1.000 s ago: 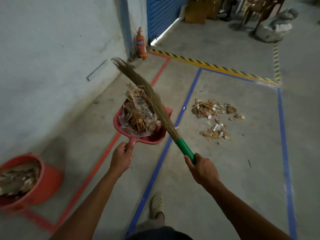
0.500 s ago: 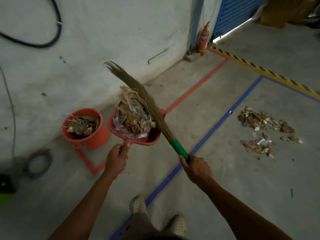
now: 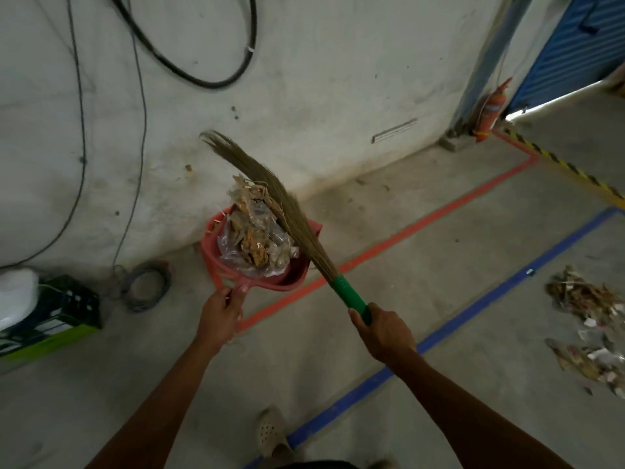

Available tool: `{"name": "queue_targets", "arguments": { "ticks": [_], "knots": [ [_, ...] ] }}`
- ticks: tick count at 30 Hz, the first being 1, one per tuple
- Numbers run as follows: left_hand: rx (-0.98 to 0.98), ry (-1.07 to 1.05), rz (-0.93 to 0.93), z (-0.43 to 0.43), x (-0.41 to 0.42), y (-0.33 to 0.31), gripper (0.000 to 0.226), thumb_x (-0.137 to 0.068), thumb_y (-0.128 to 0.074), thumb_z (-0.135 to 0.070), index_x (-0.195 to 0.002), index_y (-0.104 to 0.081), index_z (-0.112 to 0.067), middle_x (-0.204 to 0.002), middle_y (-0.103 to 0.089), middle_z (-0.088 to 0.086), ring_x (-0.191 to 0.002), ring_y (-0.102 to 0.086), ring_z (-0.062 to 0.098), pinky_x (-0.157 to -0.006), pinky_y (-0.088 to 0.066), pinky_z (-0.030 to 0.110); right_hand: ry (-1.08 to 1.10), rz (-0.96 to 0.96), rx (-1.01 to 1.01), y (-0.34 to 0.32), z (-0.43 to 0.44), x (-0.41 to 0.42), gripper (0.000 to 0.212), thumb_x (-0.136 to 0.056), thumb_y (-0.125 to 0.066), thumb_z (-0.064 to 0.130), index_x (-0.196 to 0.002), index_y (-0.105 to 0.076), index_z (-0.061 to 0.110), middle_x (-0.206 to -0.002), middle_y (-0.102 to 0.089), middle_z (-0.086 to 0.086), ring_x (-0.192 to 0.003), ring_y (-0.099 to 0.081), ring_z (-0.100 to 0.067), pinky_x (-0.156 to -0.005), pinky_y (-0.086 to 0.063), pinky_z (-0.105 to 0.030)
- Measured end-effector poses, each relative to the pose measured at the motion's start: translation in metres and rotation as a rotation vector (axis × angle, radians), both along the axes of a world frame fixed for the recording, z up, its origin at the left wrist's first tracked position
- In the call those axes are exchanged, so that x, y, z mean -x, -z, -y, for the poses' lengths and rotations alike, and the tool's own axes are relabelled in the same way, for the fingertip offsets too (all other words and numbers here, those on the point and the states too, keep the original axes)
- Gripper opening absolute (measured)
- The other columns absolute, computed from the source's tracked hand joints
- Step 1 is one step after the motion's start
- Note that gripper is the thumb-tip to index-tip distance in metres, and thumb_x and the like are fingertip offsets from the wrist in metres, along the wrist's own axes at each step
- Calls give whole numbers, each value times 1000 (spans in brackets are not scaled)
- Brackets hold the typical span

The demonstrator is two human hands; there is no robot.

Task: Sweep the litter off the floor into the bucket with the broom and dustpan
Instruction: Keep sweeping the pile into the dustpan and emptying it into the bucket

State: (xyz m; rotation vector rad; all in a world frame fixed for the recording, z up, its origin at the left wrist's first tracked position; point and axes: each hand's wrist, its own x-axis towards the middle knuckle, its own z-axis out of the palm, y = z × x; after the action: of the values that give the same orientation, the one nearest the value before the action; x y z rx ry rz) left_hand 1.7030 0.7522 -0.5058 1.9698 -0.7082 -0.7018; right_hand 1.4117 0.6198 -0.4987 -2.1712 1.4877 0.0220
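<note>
While the loaded dustpan (image 3: 299, 277) hangs over the bucket (image 3: 208, 247), the main risk is spillage onto the floor (image 3: 473, 252), which would mean sweeping the same stuff twice. Bucket sits at the foot of the wall (image 3: 321, 79), almost wholly hidden under the pan. Only a red edge shows at the pan's left, so the person is likely tipping half blind. If the pan's mouth is off-centre, the load could go down between bucket and wall, or over the near rim. Broom (image 3: 294, 225) lies slantwise across the load, bristles pressing on it, tip out past the pan toward the wall. Lift it early and the light pieces may slide before the pan tilts. Leave it too long and bristles may drag scraps out sideways. Heap (image 3: 253, 238) is piled well above the pan's rim: clear plastic film, papery brown bits. Film can cling, then drop in one clump and bounce out, and the bucket's fill can't be seen. Left hand (image 3: 220, 313) grips the pan's short handle, fingers (image 3: 226, 294) curled tight round it. A top-heavy load on a short handle may twist in that grip. Right hand (image 3: 382, 333) is closed round the broom's green grip, low on the stick, which gives little control of the far tip. A wire coil (image 3: 147, 286) lies just left of the bucket, so strays landing in it would be awkward to sweep. A second pile (image 3: 585, 299) waits well apart on the right, beyond the blue line (image 3: 507, 292), so the task looks partway done, with another pass due.
</note>
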Motion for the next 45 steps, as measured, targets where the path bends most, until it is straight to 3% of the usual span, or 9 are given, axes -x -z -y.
{"name": "queue_targets", "arguments": {
  "ticks": [7,12,15,21,27,31,36,41,45],
  "knots": [
    [-14,-67,13,-12,-109,15,46,-100,-58,-45,-67,-43,-16,-53,-50,3,-41,-43,16,-48,-35,28,-41,19,-15,17,3,-109,50,-96,-36,70,-92,-53,23,-72,-61,1,-61,-60,-17,-56,-54,-36],
    [-31,-79,-2,-5,-162,18,46,-99,-58,-46,-69,-43,-14,-50,-50,0,-39,-44,16,-43,-35,25,-58,21,-40,28,14,-166,49,-97,-37,69,-91,-53,23,-71,-60,1,-59,-59,-15,-56,-52,-34],
    [-43,-95,-27,9,-183,25,47,-99,-60,-46,-70,-43,-13,-50,-49,2,-38,-43,17,-40,-33,23,-82,6,-64,36,27,-190,44,-99,-37,65,-93,-52,24,-72,-58,4,-57,-56,-11,-51,-44,-24],
    [-99,-155,-49,53,-216,54,46,-98,-61,-45,-69,-45,-14,-49,-50,-1,-42,-45,14,-46,-37,30,-120,-19,-120,60,84,-229,42,-98,-38,66,-98,-52,27,-74,-60,5,-59,-59,-9,-58,-53,-24],
    [-148,-227,-57,111,-251,71,44,-99,-61,-41,-69,-49,-12,-52,-50,0,-48,-48,13,-53,-40,31,-195,-18,-161,79,166,-276,44,-97,-39,68,-104,-57,28,-74,-61,6,-59,-57,-6,-54,-48,-21],
    [-192,-285,-100,150,-274,79,44,-99,-63,-40,-68,-46,-14,-50,-48,-1,-47,-47,15,-52,-38,30,-217,-43,-190,83,216,-304,41,-97,-41,68,-98,-56,30,-74,-61,7,-60,-60,-7,-52,-48,-20],
    [-234,-324,-115,188,-302,94,42,-99,-62,-36,-67,-46,-13,-46,-49,-1,-44,-47,13,-48,-37,29,-242,-100,-188,97,266,-339,46,-93,-37,74,-94,-55,31,-72,-62,5,-60,-62,-10,-62,-61,-35],
    [-326,-308,-153,214,-338,127,43,-98,-62,-43,-70,-50,-12,-49,-51,0,-43,-48,12,-45,-37,28,-265,-168,-228,119,297,-375,50,-93,-33,76,-95,-54,30,-74,-62,4,-63,-62,-9,-63,-59,-32],
    [-446,-256,-140,233,-368,160,38,-100,-60,-37,-75,-52,-10,-59,-56,4,-50,-51,12,-47,-39,23,-233,-201,-272,151,312,-404,86,-59,0,91,-95,-52,32,-77,-61,5,-66,-62,-8,-63,-58,-30]
  ]
}}
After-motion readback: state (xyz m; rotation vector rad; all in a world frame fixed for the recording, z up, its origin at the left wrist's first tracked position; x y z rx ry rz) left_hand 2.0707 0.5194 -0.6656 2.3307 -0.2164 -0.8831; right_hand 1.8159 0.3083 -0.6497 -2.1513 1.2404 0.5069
